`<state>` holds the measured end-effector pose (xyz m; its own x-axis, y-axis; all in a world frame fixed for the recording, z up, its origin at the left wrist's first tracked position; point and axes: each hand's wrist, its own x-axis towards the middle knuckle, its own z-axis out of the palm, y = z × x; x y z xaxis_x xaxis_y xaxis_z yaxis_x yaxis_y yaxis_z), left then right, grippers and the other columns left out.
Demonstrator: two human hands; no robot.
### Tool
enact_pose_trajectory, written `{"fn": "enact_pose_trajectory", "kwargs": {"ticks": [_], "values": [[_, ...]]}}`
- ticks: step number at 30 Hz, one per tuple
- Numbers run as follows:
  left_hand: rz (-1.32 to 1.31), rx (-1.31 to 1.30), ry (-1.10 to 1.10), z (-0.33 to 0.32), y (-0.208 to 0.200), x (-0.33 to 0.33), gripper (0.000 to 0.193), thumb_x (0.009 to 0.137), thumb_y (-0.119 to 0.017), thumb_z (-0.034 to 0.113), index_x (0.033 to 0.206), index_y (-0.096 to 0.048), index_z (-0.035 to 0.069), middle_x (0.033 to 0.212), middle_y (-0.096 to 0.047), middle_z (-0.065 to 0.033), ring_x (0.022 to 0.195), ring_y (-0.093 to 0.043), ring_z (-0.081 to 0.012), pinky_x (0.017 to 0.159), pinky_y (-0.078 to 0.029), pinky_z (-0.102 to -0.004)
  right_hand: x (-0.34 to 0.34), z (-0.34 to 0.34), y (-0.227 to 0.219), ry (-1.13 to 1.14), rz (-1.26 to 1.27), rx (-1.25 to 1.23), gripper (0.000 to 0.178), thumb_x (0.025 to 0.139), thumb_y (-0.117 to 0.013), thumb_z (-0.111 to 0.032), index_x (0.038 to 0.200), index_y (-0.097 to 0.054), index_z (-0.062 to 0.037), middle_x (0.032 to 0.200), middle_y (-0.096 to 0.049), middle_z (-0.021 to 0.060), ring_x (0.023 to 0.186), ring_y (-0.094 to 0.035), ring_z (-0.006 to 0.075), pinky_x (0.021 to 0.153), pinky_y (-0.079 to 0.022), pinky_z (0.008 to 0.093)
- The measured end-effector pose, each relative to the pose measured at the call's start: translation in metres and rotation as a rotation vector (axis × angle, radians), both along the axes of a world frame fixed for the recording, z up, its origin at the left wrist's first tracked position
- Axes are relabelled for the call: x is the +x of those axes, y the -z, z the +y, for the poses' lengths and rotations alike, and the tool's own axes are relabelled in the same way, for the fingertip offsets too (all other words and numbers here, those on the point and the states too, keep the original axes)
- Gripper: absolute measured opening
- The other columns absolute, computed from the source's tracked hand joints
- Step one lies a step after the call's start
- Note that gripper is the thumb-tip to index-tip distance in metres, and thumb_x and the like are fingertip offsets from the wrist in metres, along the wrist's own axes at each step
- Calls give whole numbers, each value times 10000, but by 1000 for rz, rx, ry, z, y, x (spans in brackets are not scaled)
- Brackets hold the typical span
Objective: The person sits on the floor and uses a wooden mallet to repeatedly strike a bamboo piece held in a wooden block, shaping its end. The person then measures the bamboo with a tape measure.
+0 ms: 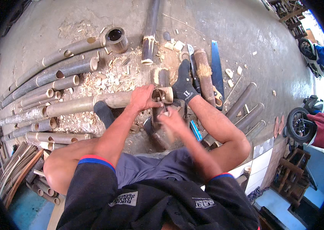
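Note:
A long bamboo pole point(70, 107) lies across in front of me, a hole cut in its wall near its right end. My left hand point(144, 98) is closed over the pole just left of that hole. In my right hand point(171, 119), partly smeared by motion, is a knife point(161, 96) whose narrow blade reaches into the hole. The pole's right end rests over a thick upright-lying bamboo piece point(159, 77). Wood shavings point(110, 78) are scattered around the pole. My feet, in dark socks, are on either side of the work.
Several holed bamboo tubes point(47, 99) lie at the left. A bamboo cup point(117, 40) and a dark bamboo tube point(150, 36) are farther off. Right of my foot are a machete point(193, 69), a fibrous bamboo piece point(205, 78) and a handsaw point(216, 65). Motorbikes stand at the far right.

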<state>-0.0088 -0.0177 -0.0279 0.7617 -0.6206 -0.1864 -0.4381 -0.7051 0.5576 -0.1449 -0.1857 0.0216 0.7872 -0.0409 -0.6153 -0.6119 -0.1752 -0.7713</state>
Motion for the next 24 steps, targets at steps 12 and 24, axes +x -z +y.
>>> {"fn": "enact_pose_trajectory", "kwargs": {"ticks": [12,24], "values": [[-66,55,-183,-26,-21,-18,932,524,-850,752,1097,-641,47,1006,-716,-185,993,-684,-362,989,-458,-471,-14,45,17,381,25,-38,228,860,-666,-165,980,-594,15,661,-621,95,531,-607,194,482,-489,364],[-115,59,-362,-49,-16,-24,808,585,-866,641,1074,-655,34,977,-719,-165,940,-688,-325,940,-456,-414,134,-79,-25,-1017,112,-466,424,765,-707,-311,999,-725,43,820,-727,250,789,-740,372,742,-583,462]]}}
